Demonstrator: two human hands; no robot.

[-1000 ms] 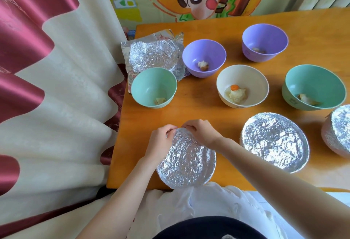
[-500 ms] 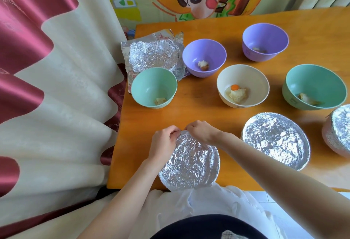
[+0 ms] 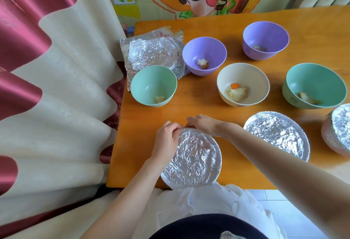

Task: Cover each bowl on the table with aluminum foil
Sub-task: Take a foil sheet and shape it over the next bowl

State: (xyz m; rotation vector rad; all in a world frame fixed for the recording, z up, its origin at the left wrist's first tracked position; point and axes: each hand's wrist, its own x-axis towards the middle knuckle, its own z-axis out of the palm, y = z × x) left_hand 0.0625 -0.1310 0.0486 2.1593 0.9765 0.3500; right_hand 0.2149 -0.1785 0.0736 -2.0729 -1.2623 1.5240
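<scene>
Slightly to the right, toward the lower centre of the frame, the wrapped bowl (image 3: 195,161) has been shifted since the earlier frames, and both hands have been kept at its upper rim. The foil edge there is pinched by the curled fingers of the left hand (image 3: 166,140) on the upper-left side. It is also pressed and gripped by the fingertips of the right hand (image 3: 205,127) just beside it, so that the two hands almost meet. The bowl itself is set at the near edge of the table (image 3: 198,106), its top fully skinned in crinkled foil.

The step in hand is judged to be the final crimping of this cover around the rim. Two more covered bowls (image 3: 276,134) (image 3: 339,129) are seen at the lower right.

Five bowls are left open above: a green bowl (image 3: 151,79) left of centre, two purple bowls (image 3: 204,51) (image 3: 265,36), a cream bowl (image 3: 244,74) and a second green bowl (image 3: 318,79) at the right.

For the next move, the rim must be released, and a sheet must be drawn from the loose foil stack (image 3: 151,53) at the upper left. That stack is partly tucked behind the left green bowl, so the sheet should be lifted clear without nudging it.
</scene>
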